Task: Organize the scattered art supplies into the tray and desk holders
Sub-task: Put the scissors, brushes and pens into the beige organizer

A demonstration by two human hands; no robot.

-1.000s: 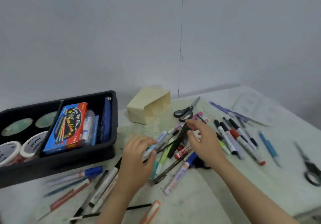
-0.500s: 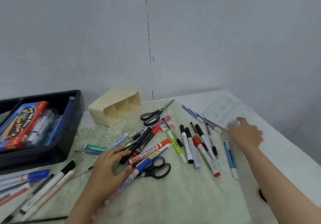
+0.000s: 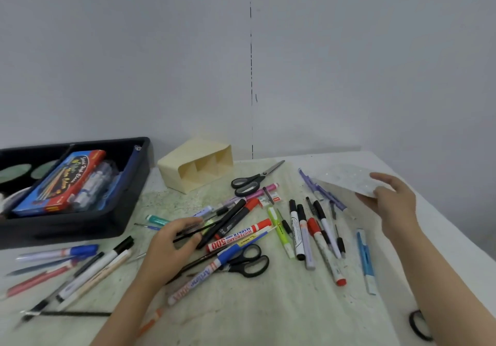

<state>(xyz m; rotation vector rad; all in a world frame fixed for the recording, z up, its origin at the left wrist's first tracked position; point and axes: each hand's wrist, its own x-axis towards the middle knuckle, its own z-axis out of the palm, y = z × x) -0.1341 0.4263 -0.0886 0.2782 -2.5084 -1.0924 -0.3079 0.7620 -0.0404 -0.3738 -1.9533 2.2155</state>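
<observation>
Sheet (image 3: 345, 179) juts from right hand's (image 3: 394, 204) grip; left hand (image 3: 169, 250) pinches black stick (image 3: 212, 228).

The pale, green-stained surface (image 3: 268, 316) carries a cream holder (image 3: 196, 168) lying on its side, three compartments open. Just left of the holder sits a black tray (image 3: 80, 227). Just right of it lie grey-handled scissors (image 3: 249, 183), and further right some purple pens (image 3: 322, 192). In front of the holder is a heap with a red whiteboard marker (image 3: 239, 235), a yellow-green highlighter (image 3: 279, 231) and black-handled scissors (image 3: 249, 261). To its front right lies a row of capped markers (image 3: 302, 230), then a blue pen (image 3: 365, 259). To its front left lies a blue-capped marker (image 3: 61, 253) among loose pens.
</observation>
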